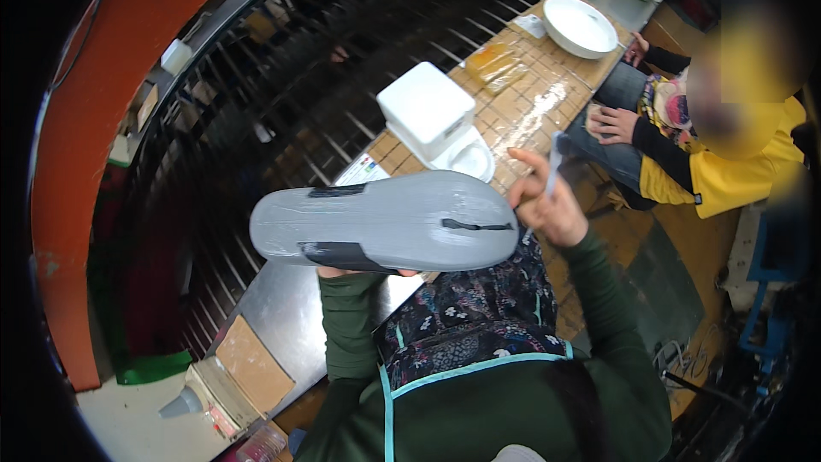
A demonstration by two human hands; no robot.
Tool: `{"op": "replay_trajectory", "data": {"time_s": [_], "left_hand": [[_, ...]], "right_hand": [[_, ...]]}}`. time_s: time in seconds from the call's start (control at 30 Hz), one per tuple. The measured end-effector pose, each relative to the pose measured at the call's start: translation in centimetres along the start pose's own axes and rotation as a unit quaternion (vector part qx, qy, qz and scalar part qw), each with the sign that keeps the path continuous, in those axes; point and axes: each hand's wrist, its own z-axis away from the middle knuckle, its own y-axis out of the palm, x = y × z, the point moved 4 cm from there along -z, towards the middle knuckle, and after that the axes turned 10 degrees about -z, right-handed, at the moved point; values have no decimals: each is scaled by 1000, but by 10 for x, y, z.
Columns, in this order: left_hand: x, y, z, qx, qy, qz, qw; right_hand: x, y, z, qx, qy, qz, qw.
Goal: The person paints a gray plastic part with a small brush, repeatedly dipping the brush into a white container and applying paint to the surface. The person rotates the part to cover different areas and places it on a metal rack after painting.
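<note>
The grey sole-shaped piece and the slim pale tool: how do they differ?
Shape: the grey sole-shaped piece is broad and rounded; the slim pale tool is narrow. Colour: the piece is grey with black patches; the tool is mostly pale. Hold: the left hand, mostly hidden, supports the piece; the right hand grips the tool. Both are hand-held.

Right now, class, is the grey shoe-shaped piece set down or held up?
Held up: the left hand shows under the near edge of the grey piece, apparently supporting it.
</note>
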Motion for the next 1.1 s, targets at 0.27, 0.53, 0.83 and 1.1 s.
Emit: {"op": "replay_trajectory", "data": {"time_s": [0.27, 0.53, 0.83, 1.1], "left_hand": [[-2, -9, -21, 34, 18, 24, 999], [46, 7, -11, -351, 387, -337, 783], [-4, -42, 13, -404, 295, -274, 821], [-18, -54, 42, -334, 296, -343, 826]], "right_hand": [[-29, 39, 22, -67, -12, -325, 943], [-52, 67, 18, -79, 26, -306, 948], [-22, -28, 2, -167, -25, 430, 887], [1, -23, -37, -101, -223, 758, 605]]}}
